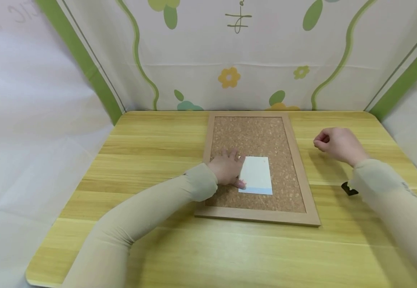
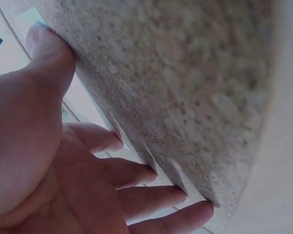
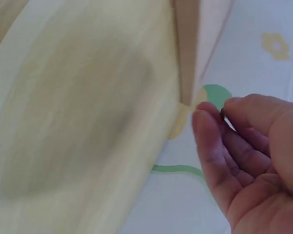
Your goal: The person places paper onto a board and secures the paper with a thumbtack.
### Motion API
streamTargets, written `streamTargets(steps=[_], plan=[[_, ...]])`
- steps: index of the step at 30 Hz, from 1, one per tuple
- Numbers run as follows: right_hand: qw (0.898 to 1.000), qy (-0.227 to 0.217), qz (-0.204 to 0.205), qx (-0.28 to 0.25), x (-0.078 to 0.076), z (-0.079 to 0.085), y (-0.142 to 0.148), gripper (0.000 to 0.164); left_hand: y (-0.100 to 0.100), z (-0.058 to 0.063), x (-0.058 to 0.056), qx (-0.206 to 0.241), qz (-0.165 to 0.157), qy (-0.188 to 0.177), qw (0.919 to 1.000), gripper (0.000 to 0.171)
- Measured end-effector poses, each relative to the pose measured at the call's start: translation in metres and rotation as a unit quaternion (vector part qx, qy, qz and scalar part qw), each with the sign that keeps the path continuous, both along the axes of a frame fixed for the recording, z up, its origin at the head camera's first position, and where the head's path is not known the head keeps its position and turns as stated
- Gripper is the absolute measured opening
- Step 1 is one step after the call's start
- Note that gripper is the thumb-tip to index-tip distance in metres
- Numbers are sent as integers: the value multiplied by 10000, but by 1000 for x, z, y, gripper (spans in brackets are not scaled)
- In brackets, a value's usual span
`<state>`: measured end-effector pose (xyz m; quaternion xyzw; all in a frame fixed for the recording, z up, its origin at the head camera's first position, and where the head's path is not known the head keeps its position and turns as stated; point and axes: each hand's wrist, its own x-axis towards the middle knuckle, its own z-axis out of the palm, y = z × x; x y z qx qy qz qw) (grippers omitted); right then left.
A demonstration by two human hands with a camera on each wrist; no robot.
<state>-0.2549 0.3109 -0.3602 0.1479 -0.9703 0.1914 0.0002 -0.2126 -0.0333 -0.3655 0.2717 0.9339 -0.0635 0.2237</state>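
Note:
A cork board (image 1: 257, 136) in a light wooden frame lies on the table. On its lower half is a white sheet of paper (image 1: 255, 172) with a pale blue strip along the near edge. My left hand (image 1: 226, 168) rests on the board with fingers spread, its thumb over the sheet's lower left corner and the other fingertips on the cork (image 2: 185, 97). Right of the board, my right hand (image 1: 338, 144) is raised above the table. Its thumb and forefinger pinch a small dark object (image 3: 222, 113), mostly covered by the fingertips.
A small black item (image 1: 349, 189) lies on the wooden table (image 1: 151, 160), partly behind the right sleeve. White cloth with flower prints (image 1: 194, 48) hangs behind the table, and plain white cloth (image 1: 32, 120) hangs at the left side.

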Motion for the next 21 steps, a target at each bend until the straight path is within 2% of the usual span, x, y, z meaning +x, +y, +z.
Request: streamTargets(steps=[6,10,17,21], plan=[[9993,47,-158,-333,14,17,-10,25,-1,2,2,-20,-101,85,9999,104],[9988,102,-116,-456,25,30,-23,28,-2,4,3,-29,-127,101,9999,105],[9945,663,429,-694,42,45,-57,10,-3,5,4,-42,-137,99,9998,105],[9919,612,686,-874,47,50,-73,7,-2,1,2,-39,-129,93,9999,105]])
